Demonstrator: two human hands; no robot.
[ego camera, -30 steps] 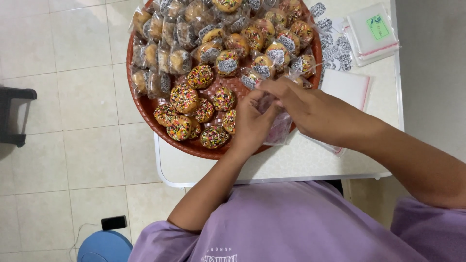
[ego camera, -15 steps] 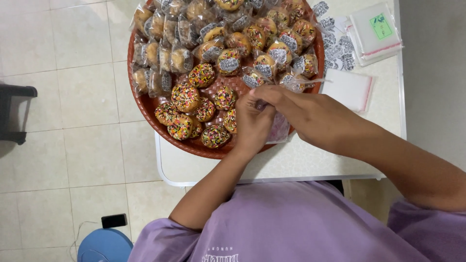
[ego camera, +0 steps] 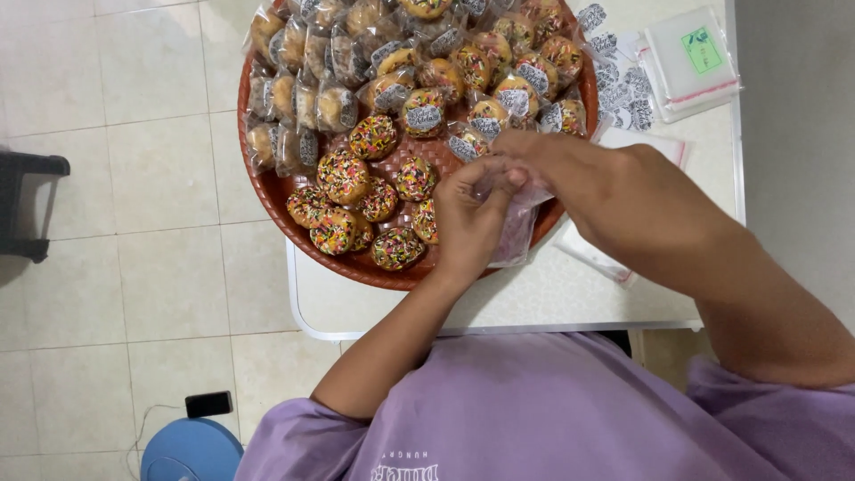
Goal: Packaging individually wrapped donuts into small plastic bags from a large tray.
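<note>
I've got a small clear plastic bag [ego camera: 519,218] pinched between both hands, right over the near rim of the round red woven tray [ego camera: 267,191]. My left hand [ego camera: 468,218] grips the bag's left edge with thumb and fingertips closed on it, and my right hand [ego camera: 614,191] comes in from the other side, fingers pressed onto the bag's top edge, touching the left fingertips. The bag hangs down past the tray's rim; I cannot tell what is inside it. Just beside my left hand, on the tray's near half, lie the unwrapped sprinkle-topped cookies [ego camera: 356,191], loose and touching one another. On the tray's far half sit the wrapped cookies [ego camera: 356,76] in clear packets, packed tightly. Beyond the tray's right side I see a stack of empty clear bags [ego camera: 690,62] and a sheet of round stickers [ego camera: 623,85] on the white table [ego camera: 552,298]. Left of the tray, a pale tiled floor [ego camera: 125,178].
</note>
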